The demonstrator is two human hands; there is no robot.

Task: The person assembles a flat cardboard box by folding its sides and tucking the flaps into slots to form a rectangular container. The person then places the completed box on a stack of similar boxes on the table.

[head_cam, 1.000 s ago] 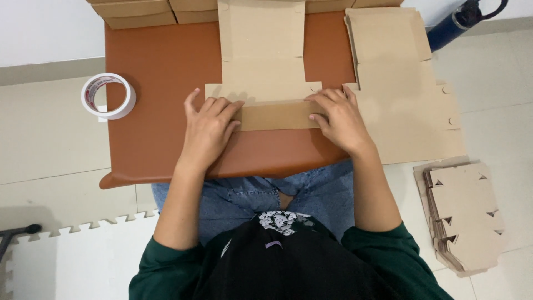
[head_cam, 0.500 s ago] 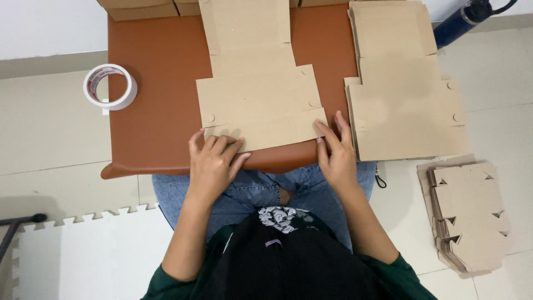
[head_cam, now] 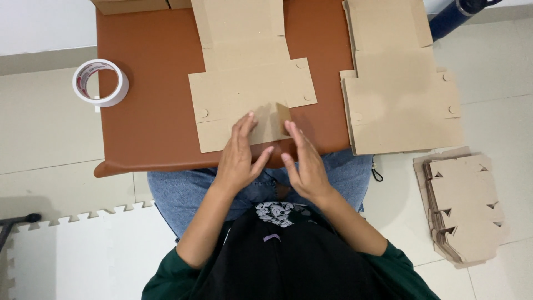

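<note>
Both hands, left hand (head_cam: 239, 155) and right hand (head_cam: 304, 161), hover flat and released at the tabletop's (head_cam: 150, 116) near edge, flanking the cardboard sheet's (head_cam: 250, 94) raised flap (head_cam: 272, 123) to fold it.

I see matt brown corrugated cardboard in the flat box blank (head_cam: 250, 91), dry and slightly rough, and the same stock in the second blank (head_cam: 400, 100) and the stack of cut pieces (head_cam: 463, 214). The desk (head_cam: 150, 111) wears smooth reddish-brown leatherette with a soft sheen. The tape roll (head_cam: 100, 83) looks glossy plastic. The floor (head_cam: 44, 133) is smooth pale tile; the mat (head_cam: 83, 250) is matt white foam.
</note>
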